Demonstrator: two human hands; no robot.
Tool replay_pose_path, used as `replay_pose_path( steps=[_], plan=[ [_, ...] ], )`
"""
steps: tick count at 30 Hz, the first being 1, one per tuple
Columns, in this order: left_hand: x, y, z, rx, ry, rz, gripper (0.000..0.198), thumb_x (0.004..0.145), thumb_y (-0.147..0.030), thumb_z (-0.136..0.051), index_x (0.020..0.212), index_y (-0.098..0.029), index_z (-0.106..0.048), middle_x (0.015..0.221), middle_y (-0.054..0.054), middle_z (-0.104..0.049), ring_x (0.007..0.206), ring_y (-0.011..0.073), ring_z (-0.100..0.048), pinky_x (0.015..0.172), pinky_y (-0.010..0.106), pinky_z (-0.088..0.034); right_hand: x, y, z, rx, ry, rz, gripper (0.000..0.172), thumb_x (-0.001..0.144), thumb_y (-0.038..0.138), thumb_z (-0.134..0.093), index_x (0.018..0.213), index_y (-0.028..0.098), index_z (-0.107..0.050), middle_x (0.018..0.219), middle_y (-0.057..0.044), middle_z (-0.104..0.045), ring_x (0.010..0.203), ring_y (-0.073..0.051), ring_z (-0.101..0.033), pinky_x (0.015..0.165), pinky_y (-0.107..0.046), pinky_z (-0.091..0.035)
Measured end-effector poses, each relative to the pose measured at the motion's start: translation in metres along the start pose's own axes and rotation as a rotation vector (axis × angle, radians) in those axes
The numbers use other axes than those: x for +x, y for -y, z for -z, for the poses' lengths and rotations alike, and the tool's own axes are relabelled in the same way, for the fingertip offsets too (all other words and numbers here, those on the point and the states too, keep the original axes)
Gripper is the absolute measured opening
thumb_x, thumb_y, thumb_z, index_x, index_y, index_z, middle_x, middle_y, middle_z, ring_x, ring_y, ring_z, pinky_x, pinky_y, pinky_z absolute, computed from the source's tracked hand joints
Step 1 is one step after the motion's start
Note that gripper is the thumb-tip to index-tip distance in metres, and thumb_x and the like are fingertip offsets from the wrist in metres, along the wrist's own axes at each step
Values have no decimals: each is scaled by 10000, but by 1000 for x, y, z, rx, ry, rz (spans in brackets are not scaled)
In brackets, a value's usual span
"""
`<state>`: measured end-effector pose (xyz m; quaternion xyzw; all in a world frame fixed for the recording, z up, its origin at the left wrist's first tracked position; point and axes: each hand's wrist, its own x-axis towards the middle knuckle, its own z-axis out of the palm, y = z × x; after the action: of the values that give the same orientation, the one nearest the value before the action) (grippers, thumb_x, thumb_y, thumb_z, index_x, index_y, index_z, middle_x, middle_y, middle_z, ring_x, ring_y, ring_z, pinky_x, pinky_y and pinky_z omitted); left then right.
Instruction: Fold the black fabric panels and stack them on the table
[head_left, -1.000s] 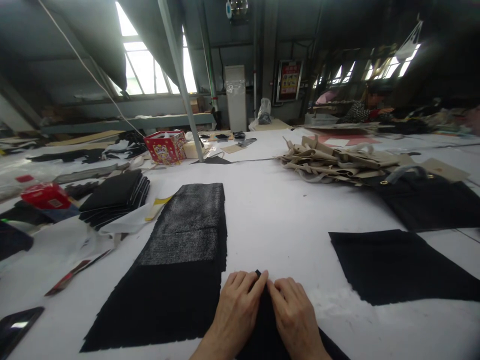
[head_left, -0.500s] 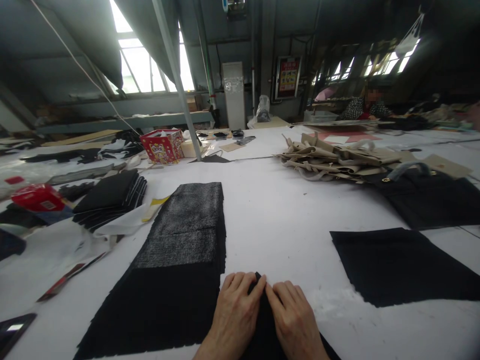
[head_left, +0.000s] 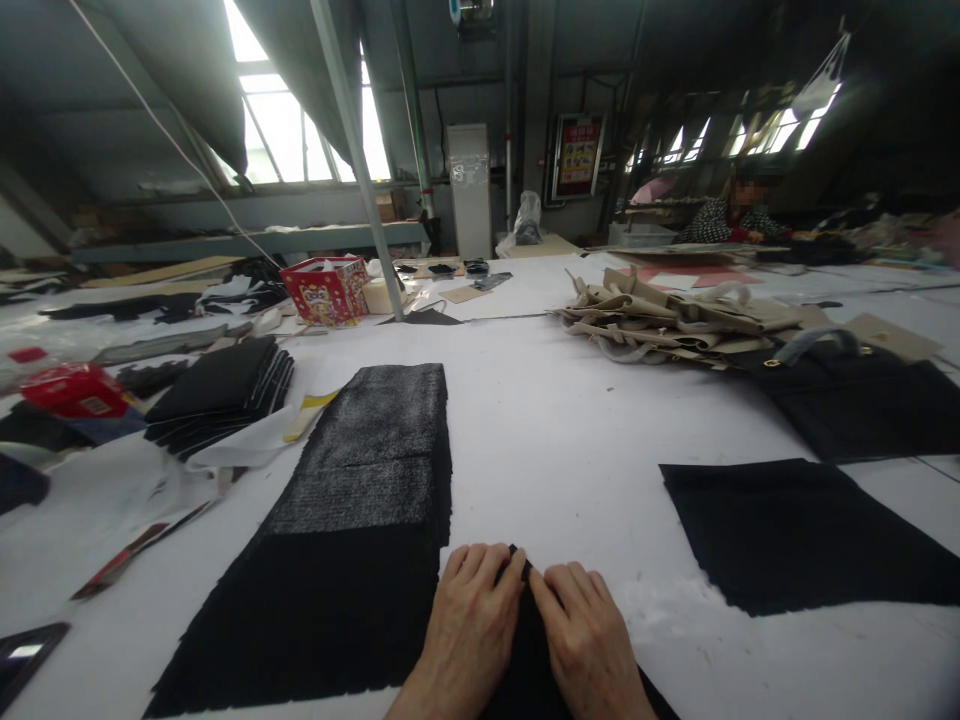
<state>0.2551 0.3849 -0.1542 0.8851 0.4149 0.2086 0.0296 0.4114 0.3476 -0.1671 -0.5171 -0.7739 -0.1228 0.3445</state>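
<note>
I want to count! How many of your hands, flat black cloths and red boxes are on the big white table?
Hands: 2 (left hand, right hand)
Flat black cloths: 3 (long piece, square piece, piece under the hands)
Red boxes: 2 (printed box, box at far left)
Total: 7

Workshop, sewing or bag-making type: long white-covered tabletop (head_left: 555, 420) bearing cut black fabric panels (head_left: 802, 535), a stack of black fabric pieces (head_left: 221, 395), a heap of beige fabric bags (head_left: 675, 320) and a black bag with handles (head_left: 855, 410). Also: steel support pole (head_left: 352, 160), large industrial windows (head_left: 300, 120), one co-worker (head_left: 739, 215) at the far end.
</note>
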Motion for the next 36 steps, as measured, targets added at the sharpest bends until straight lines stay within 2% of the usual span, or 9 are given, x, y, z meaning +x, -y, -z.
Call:
replay_pose_path(
  steps=[8, 13, 15, 19, 25, 36],
  plan=[
    [0, 0, 2, 25, -59, 22, 382, 933, -114, -503, 1306, -172, -556, 1138, 71, -633, 980, 243, -565, 904, 437, -450, 0, 0, 0, -14, -16, -2, 277, 976, 60, -348, 995, 124, -617, 782, -53, -531, 739, -199, -467, 673, -351, -329],
    [-1, 1, 2, 1, -169, -67, 413, 954, -109, -451, 1352, -194, -521, 1288, 61, -601, 1098, 235, -548, 971, 418, -411, -1, 0, -2, -21, -24, -5, 289, 983, 68, -332, 1004, 129, -614, 782, -51, -534, 733, -198, -465, 674, -350, -332],
    [-2, 0, 3, -32, -142, -96, 393, 957, -92, -417, 1306, -207, -555, 1273, 36, -619, 1105, 226, -543, 988, 406, -398, -1, 1, -2, -13, -16, -13, 306, 988, 76, -312, 976, 134, -613, 788, -54, -534, 737, -200, -466, 677, -354, -332],
    [-2, -2, 4, -55, -44, -68, 355, 957, -90, -419, 1240, -223, -588, 1228, 10, -645, 1096, 225, -538, 1001, 407, -386, -2, 0, 1, -1, 13, -37, 327, 987, 75, -296, 998, 133, -618, 821, -64, -548, 758, -205, -474, 686, -357, -342],
    [-2, -4, 6, -5, 43, -52, 412, 947, -91, -472, 1332, -233, -520, 1258, 10, -622, 1137, 229, -509, 1033, 414, -360, -8, -5, 8, 12, 49, -78, 268, 987, 98, -387, 1115, 147, -617, 881, -62, -569, 797, -200, -498, 717, -343, -364],
    [4, -12, 19, 171, 143, -129, 395, 932, -98, -494, 1317, -191, -511, 1260, 46, -578, 1148, 221, -496, 1020, 393, -354, -23, -8, 21, 26, 59, -83, 303, 989, 76, -357, 1085, 143, -637, 859, -62, -553, 810, -196, -490, 733, -333, -390]
  ],
)
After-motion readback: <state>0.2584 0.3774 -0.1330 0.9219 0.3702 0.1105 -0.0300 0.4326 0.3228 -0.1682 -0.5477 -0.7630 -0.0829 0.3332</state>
